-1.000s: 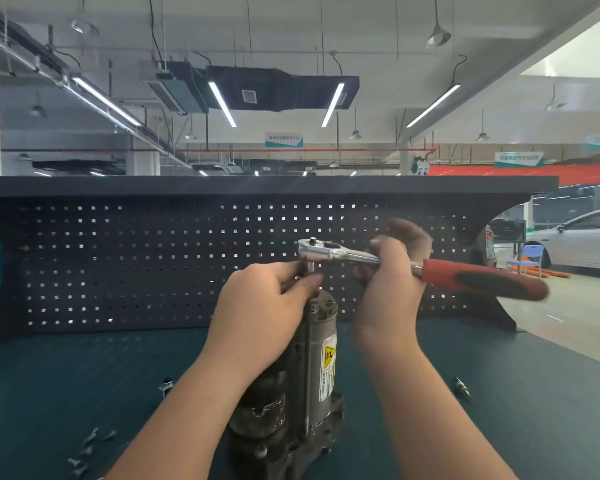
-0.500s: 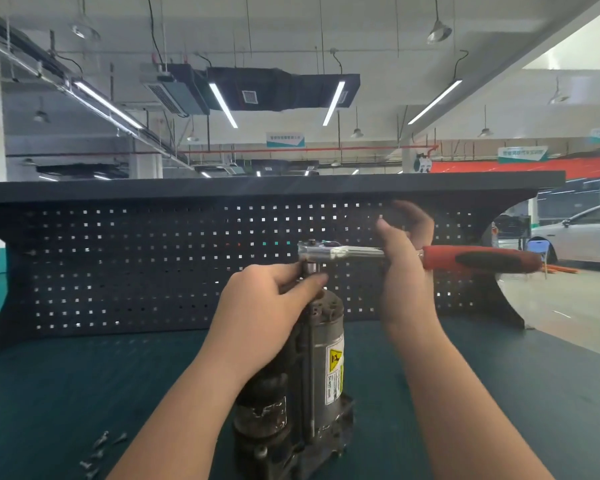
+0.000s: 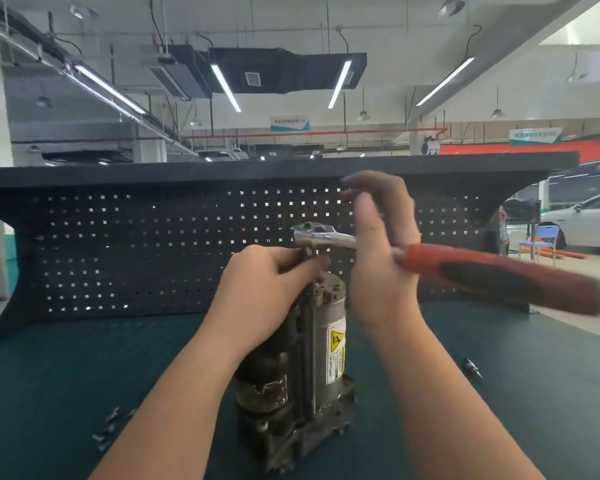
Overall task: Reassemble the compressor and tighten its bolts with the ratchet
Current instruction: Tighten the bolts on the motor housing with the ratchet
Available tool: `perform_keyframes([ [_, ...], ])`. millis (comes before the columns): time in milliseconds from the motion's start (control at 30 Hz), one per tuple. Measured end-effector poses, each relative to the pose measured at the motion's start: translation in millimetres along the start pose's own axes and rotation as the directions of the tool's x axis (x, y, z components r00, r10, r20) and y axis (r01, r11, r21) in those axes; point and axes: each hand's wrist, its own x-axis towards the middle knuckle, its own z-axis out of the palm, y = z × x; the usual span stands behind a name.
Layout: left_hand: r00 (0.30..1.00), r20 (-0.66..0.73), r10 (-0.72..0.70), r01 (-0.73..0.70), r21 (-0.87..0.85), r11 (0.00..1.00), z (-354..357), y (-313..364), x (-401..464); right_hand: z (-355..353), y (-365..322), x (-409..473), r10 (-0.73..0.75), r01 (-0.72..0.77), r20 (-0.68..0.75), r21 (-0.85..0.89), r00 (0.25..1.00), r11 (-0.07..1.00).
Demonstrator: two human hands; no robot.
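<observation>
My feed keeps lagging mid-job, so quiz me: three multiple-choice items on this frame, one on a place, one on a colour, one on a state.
1. Where does the ratchet head sit?
A. flat on the bench
B. above the top of the compressor
C. hung on the pegboard

2. What colour is the ratchet's grip?
A. red with black
B. all blue
C. yellow

3. How does the compressor stand?
A. on its side
B. lifted clear of the mat
C. upright on the green bench mat

Answers:
1 B: the chrome head sits just over the compressor's top end, where the left hand grips beneath it.
2 A: the handle beyond the right hand is red with a black inset.
3 C: its base rests on the mat, body vertical.
</observation>
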Motion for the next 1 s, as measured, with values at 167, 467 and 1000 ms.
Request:
perform_keyframes([
  [167, 0.999, -0.026, 0.040, -0.042, -0.079, 0.996, 2.8, -5.0, -1.8, 0.2, 15.2, 3.5, 0.560, -0.489, -0.119, 0.363, 0.820, 0.793],
  [467, 1.000, -0.022, 0.023, -0.013, 0.389, 0.921, -0.5, -1.6, 11.4, 34.3, -19.2, -22.6, -0.304, 0.344, 0.164, -0.382, 0.939, 0.857],
  [1000, 0.986, -0.136, -0.099, 0.112, 0.093, 0.989, 13.1, -4.9, 11.3, 36.0, -21.4, -24.1, -0.263, 0.327, 0.217, -0.358, 0.940, 0.874],
])
